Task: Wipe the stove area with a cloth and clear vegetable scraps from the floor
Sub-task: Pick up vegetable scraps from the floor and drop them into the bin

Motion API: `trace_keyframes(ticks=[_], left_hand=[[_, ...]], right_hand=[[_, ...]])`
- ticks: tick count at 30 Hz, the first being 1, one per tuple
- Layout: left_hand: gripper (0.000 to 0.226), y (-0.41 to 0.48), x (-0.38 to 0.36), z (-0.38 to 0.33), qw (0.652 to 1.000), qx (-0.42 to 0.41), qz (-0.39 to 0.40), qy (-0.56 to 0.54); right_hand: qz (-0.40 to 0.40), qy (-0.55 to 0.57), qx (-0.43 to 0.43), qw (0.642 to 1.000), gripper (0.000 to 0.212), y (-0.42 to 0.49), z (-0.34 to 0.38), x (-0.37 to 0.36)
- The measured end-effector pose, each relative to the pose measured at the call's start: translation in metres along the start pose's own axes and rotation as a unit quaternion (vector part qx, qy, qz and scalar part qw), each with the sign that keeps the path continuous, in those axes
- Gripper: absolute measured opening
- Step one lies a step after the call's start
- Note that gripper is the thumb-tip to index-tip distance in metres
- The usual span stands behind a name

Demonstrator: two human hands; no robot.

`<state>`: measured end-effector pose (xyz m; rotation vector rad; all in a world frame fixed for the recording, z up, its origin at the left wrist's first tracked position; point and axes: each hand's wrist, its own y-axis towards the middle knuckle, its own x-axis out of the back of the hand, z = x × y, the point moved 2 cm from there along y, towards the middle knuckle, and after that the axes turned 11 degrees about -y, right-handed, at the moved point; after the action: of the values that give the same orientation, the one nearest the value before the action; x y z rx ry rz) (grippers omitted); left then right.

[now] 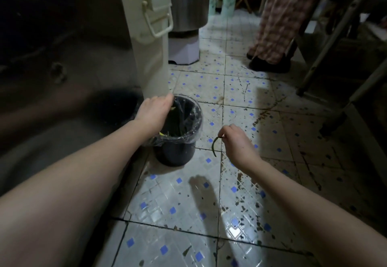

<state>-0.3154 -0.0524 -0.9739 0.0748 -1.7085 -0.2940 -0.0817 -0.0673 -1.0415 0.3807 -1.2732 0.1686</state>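
A small black bin point(174, 151) lined with a clear plastic bag stands on the tiled floor point(173, 204), with green scraps inside. My left hand point(154, 113) hangs over the bin's left rim, fingers curled downward into the opening; whether it holds anything is hidden. To the right of the bin, my right hand point(236, 141) pinches a thin curved green vegetable scrap point(215, 145) by its upper end, and the scrap dangles above the floor. Dark specks and smears dot the tiles around and to the right.
A tall cream lidded container point(150, 42) stands just behind the bin. Behind it is a steel drum point(189, 5) on a pale base. A person's legs in plaid trousers and dark shoes point(270, 61) stand at the back right. Metal frame legs point(326, 66) slant at the right.
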Motion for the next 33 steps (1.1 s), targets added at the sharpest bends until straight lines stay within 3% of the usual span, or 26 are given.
trace_keyframes(ticks=[8, 13, 25, 33], left_hand=[[0.027, -0.002, -0.017, 0.015, 0.996, 0.06, 0.003, -0.062], [0.03, -0.011, -0.028, 0.019, 0.996, 0.047, 0.019, -0.075], [0.029, -0.028, -0.031, 0.039, 0.993, 0.081, -0.009, -0.09], [0.03, -0.043, -0.03, 0.055, 0.991, 0.098, 0.003, -0.088]], right_hand=[[-0.03, 0.051, 0.01, 0.998, 0.015, 0.034, 0.032, 0.002], [-0.039, 0.061, 0.013, 0.997, 0.014, 0.054, 0.049, 0.007], [-0.057, 0.067, 0.001, 0.996, 0.02, 0.103, 0.083, 0.001], [-0.024, 0.088, -0.021, 0.996, 0.028, 0.106, 0.095, -0.026]])
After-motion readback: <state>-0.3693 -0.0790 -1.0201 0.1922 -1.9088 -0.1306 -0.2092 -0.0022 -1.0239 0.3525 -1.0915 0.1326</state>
